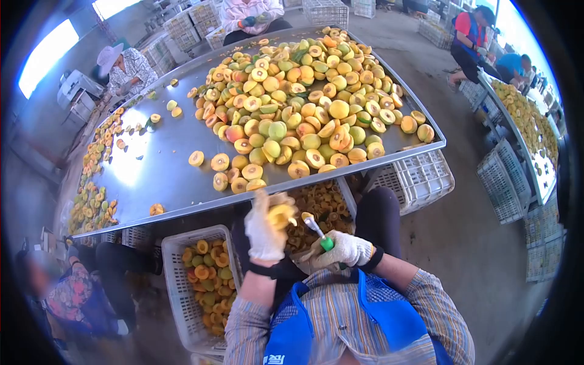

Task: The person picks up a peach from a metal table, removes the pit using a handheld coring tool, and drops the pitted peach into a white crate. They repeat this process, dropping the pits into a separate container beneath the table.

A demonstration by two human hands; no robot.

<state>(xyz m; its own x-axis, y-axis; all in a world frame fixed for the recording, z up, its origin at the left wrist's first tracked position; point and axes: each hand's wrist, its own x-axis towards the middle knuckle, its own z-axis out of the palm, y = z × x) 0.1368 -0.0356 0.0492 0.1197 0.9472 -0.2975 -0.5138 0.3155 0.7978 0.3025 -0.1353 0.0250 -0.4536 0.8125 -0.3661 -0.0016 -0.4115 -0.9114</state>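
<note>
My left hand (266, 228), in a white glove and blurred by motion, holds a yellow fruit half (281, 215) in front of the metal table's near edge. Just to the right, my right hand (342, 249), also gloved, is closed round the green handle of a pitting tool (315, 227). The tool's metal tip points up and left toward the fruit, with a bit of yellow on it, and does not touch the fruit. Halved fruits (292, 103) are heaped on the metal table (176, 146) beyond my hands.
A white crate (176, 286) of fruit halves stands at lower left. Below my hands is a container of fruit pieces (322, 207). Another white crate (420, 179) sits under the table's right corner. People sit around this table and at a second table (523, 121) on the right.
</note>
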